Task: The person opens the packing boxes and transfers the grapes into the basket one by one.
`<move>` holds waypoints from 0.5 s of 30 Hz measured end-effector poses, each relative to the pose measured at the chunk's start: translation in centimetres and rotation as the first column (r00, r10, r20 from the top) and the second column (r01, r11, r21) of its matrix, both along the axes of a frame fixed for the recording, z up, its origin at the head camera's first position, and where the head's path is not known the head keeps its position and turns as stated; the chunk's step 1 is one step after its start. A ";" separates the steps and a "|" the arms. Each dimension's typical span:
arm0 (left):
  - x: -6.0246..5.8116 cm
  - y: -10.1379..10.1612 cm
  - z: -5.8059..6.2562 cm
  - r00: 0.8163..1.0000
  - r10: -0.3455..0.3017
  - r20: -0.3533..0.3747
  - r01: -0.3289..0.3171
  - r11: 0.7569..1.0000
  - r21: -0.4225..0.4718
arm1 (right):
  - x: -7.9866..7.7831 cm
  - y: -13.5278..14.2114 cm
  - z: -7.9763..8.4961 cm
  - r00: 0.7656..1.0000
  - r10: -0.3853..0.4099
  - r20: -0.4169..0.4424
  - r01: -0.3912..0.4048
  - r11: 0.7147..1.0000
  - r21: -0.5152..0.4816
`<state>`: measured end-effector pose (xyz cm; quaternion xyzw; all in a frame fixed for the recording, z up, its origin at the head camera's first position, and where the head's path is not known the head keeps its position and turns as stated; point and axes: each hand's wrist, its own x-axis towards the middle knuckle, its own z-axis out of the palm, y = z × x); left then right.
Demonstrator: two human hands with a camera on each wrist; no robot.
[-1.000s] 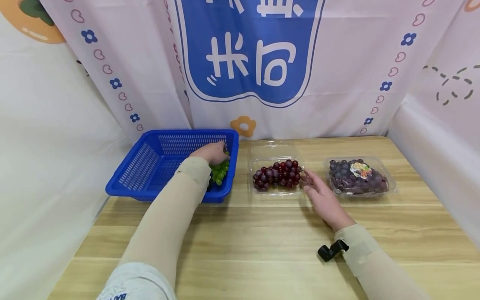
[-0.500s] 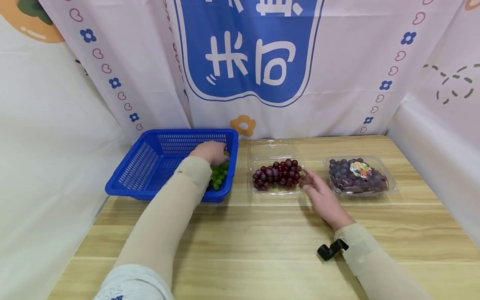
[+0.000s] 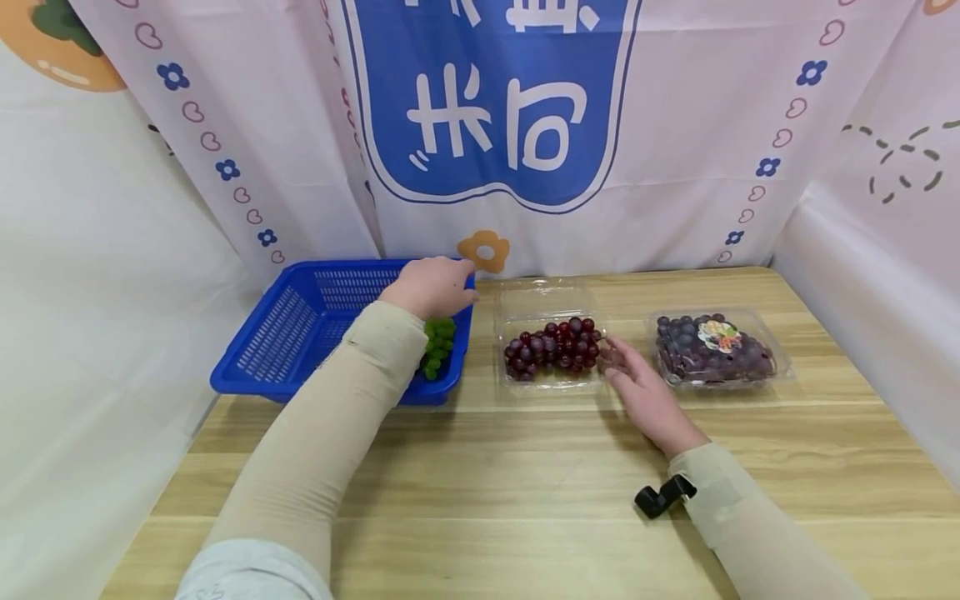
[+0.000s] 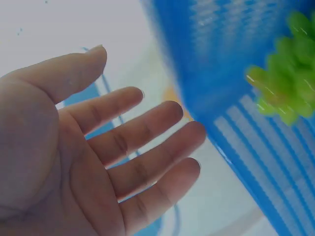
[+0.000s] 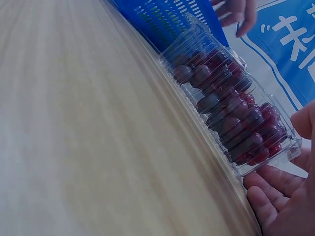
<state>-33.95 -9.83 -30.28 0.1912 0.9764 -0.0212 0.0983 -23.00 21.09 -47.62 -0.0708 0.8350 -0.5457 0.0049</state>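
Observation:
My left hand point(image 3: 435, 287) is over the right rim of the blue plastic basket point(image 3: 258, 385), with nothing in its grasp. Straight, spread fingers show in the left wrist view, apart from the green grapes point(image 4: 290, 73). Those green grapes point(image 3: 439, 346) lie inside the basket at its right side, partly behind my arm. Between basket and right hand stands an opened clear plastic box point(image 3: 546, 298) holding a bunch of red grapes point(image 3: 558, 346). At that box's right end is my right hand point(image 3: 647, 400), fingers relaxed beside its wall; whether they touch it I cannot tell.
A lidded clear box of dark grapes point(image 3: 716, 354) with a round label sits to the right of my right hand. Everything stands on a wooden table point(image 3: 510, 483), with a printed cloth point(image 3: 675, 208) hanging behind. A black wrist camera point(image 3: 663, 498) is on my right wrist.
My left hand has let go of the green grapes and risen out of the basket toward its right rim. The right hand has stayed beside the opened box.

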 end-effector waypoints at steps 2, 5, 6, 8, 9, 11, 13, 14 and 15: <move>0.5 1.1 0.1 0.999 -0.034 -0.013 0.033 0.999 -0.007 | 0.0 0.0 0.1 1.000 -0.002 0.006 0.002 1.000 0.007; 1.2 2.7 0.1 0.996 -0.085 -0.027 0.085 0.996 -0.019 | 0.1 0.0 0.1 1.000 -0.005 0.012 0.004 1.000 0.006; 1.4 3.2 0.0 0.994 -0.106 -0.033 0.105 0.994 -0.026 | 0.1 -0.1 0.1 1.000 -0.005 0.012 0.005 1.000 0.009; 1.8 4.1 -0.1 0.988 -0.148 -0.047 0.147 0.989 -0.035 | 0.1 -0.1 0.2 1.000 -0.006 0.009 0.006 1.000 0.007; 1.9 4.6 -0.2 0.984 -0.170 -0.053 0.168 0.985 -0.038 | 0.1 -0.1 0.2 1.000 -0.007 0.006 0.006 1.000 0.005; 2.2 5.5 -0.5 0.974 -0.215 -0.065 0.212 0.976 -0.048 | 0.1 -0.1 0.2 1.000 -0.006 0.001 0.006 1.000 0.002; 2.4 6.3 -0.8 0.966 -0.250 -0.072 0.246 0.968 -0.057 | 0.1 0.0 0.2 1.000 -0.002 -0.003 0.002 1.000 -0.003; 2.4 6.8 -1.0 0.962 -0.265 -0.074 0.261 0.964 -0.057 | 0.1 0.0 0.2 1.000 -0.002 -0.004 0.002 1.000 -0.006; 2.4 7.2 -1.3 0.958 -0.277 -0.072 0.273 0.960 -0.058 | 0.1 0.0 0.2 1.000 -0.001 -0.005 0.001 1.000 -0.007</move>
